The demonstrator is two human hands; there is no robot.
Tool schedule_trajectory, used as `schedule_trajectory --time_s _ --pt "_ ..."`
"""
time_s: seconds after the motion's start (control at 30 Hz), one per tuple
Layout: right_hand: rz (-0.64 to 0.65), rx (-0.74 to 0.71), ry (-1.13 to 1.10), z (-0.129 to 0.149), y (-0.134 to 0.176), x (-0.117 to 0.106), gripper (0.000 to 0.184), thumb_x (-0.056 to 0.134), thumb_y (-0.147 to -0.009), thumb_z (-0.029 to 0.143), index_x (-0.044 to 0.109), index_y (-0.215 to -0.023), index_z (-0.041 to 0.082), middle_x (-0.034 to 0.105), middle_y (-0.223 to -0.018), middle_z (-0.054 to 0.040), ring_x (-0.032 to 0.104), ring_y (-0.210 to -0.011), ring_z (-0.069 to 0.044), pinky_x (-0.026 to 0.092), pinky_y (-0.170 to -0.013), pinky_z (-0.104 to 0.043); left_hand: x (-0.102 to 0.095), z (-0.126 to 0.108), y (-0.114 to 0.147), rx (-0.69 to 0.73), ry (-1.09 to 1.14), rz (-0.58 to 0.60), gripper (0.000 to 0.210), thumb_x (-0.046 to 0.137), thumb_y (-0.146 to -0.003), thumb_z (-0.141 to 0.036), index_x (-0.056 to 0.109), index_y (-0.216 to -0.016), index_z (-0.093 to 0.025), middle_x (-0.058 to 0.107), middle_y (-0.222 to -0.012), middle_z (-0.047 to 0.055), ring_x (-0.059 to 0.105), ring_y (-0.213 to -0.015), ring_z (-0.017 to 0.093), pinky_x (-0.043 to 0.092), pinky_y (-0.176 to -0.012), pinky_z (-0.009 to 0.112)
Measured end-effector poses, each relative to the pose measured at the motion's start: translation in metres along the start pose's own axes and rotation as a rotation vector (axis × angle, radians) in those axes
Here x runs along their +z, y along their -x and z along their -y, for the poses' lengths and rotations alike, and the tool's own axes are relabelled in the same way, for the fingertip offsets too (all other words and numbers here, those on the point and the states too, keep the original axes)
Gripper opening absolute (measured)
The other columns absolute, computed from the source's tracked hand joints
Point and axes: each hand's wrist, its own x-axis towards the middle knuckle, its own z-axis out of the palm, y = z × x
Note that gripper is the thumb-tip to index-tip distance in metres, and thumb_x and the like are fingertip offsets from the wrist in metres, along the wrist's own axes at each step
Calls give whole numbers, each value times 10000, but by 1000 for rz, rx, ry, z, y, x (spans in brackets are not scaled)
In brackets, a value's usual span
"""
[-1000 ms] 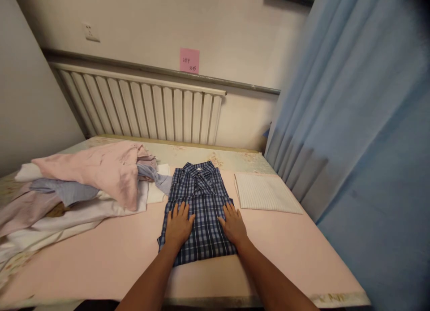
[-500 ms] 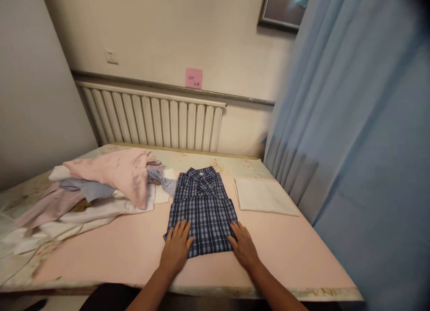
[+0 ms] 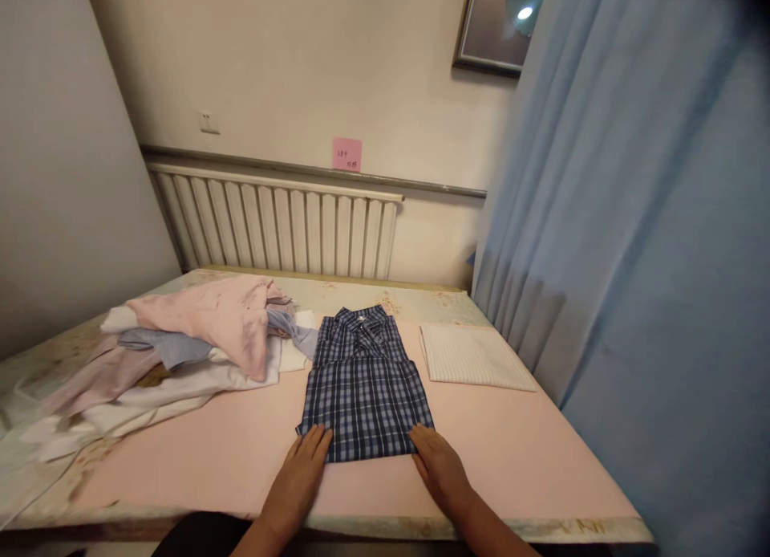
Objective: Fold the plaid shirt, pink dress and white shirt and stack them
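Observation:
A dark blue plaid shirt [image 3: 368, 400] lies folded into a narrow rectangle, its collar at the far end. A fold edge crosses it below the collar, and a small corner sticks out at its near left. At that near left corner, my left hand [image 3: 301, 469] has its fingers together over the cloth, closed on the edge. My right hand [image 3: 442, 467] holds the near right corner in the same way, fingers on top and thumb low by the edge. What lies under both hands is hidden.
A loose heap of clothes [image 3: 204, 316] in pink, white and grey-blue lies at the left. To the right is a folded white striped cloth [image 3: 475, 356]. A pink sheet [image 3: 511, 461] covers the bed. Behind stands a radiator [image 3: 289, 228]; a blue curtain [image 3: 601, 220] hangs at right.
Both hands have slid back toward me, from lying spread on the shirt to its near corners, and their fingers have drawn together. My view has tilted slightly upward.

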Motion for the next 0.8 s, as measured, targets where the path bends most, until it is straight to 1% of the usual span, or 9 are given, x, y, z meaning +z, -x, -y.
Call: schedule_trajectory --time_s 0.1,0.23,0.4,0.5,0.57,0.7,0.8 --pt "3 18 32 -1 -7 6 535 409 -816 25 573 -1288 215 591 -1310 -70 530 -1235 -206 439 -1052 -394 -4 0 -3 -28 0 34 733 292 -742 77 457 -1386 -232 482 -1437 63 406 -1345 187 380 -1096 401" --pt "48 44 58 -4 -19 4 592 390 -767 -33 593 -1272 201 598 -1298 -77 547 -1218 -202 443 -1044 -369 -9 -1 -9 -43 1 92 735 279 -755 86 442 -1398 -230 489 -1429 74 422 -1334 186 377 -1098 391" --pt "28 32 92 -9 -20 3 566 365 -780 -17 605 -1258 171 615 -1273 -88 569 -1190 -210 454 -1034 -372 -11 -1 -11 -57 -3 101 727 260 -752 100 478 -1376 -202 498 -1419 79 421 -1333 196 380 -1098 381" --pt "12 35 88 -8 -8 3 590 361 -762 -18 604 -1259 190 618 -1269 -80 575 -1183 -211 466 -1023 -384 -14 -3 -3 -35 4 124 691 278 -774 72 471 -1382 -195 491 -1423 79 423 -1331 202 387 -1094 380" --pt "24 32 78 -5 5 3 614 368 -749 -16 595 -1270 215 612 -1277 -64 570 -1190 -209 471 -1020 -381 -19 -5 5 -21 6 148 692 279 -778 63 464 -1387 -207 481 -1429 69 427 -1328 202 395 -1089 387" --pt "49 14 28 2 39 1 660 404 -721 2 563 -1307 261 595 -1299 -34 555 -1211 -221 480 -1022 -378 -25 -10 29 11 9 180 800 279 -716 90 411 -1415 -276 435 -1460 22 413 -1338 184 393 -1091 384" --pt "69 -1 -24 5 65 -2 668 420 -748 22 519 -1345 305 573 -1320 -10 559 -1207 -219 491 -1015 -362 -25 -12 46 37 42 202 843 299 -688 82 373 -1427 -317 406 -1472 -5 402 -1345 183 389 -1092 387"
